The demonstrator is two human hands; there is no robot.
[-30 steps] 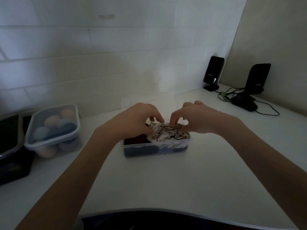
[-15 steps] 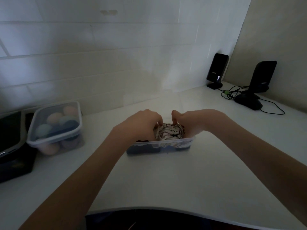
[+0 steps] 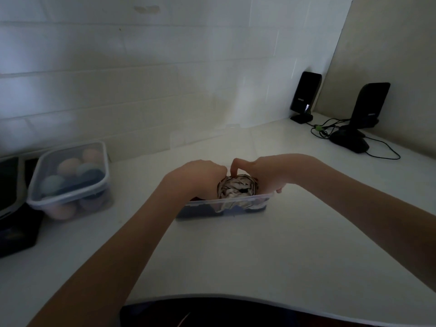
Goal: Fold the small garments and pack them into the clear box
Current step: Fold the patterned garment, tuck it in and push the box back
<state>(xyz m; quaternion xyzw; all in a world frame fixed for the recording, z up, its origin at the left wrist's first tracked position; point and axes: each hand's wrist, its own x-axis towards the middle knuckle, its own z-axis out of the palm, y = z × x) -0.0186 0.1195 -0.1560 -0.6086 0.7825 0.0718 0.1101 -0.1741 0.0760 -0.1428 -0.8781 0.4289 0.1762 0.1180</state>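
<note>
A small clear box (image 3: 244, 200) sits in the middle of the white counter. A bunched black-and-white patterned garment (image 3: 237, 190) stands in its right half, rising above the rim. Dark garments fill the left half, a dark blue one (image 3: 198, 212) showing through the front wall. My left hand (image 3: 195, 177) is curled against the garment's left side, inside the box. My right hand (image 3: 265, 172) cups its right side, one finger pressing on its top. Both hands squeeze the patterned garment between them.
A lidded clear tub (image 3: 70, 180) of pastel rolled items stands at the left, beside a black device (image 3: 11, 208). Two black speakers (image 3: 305, 95) (image 3: 370, 105) and a mouse (image 3: 349, 142) with cables lie at the back right. A tiled wall runs behind.
Both hands have dropped lower and closed in on the patterned garment, pushing it deeper into the box. It is now more tightly bunched.
</note>
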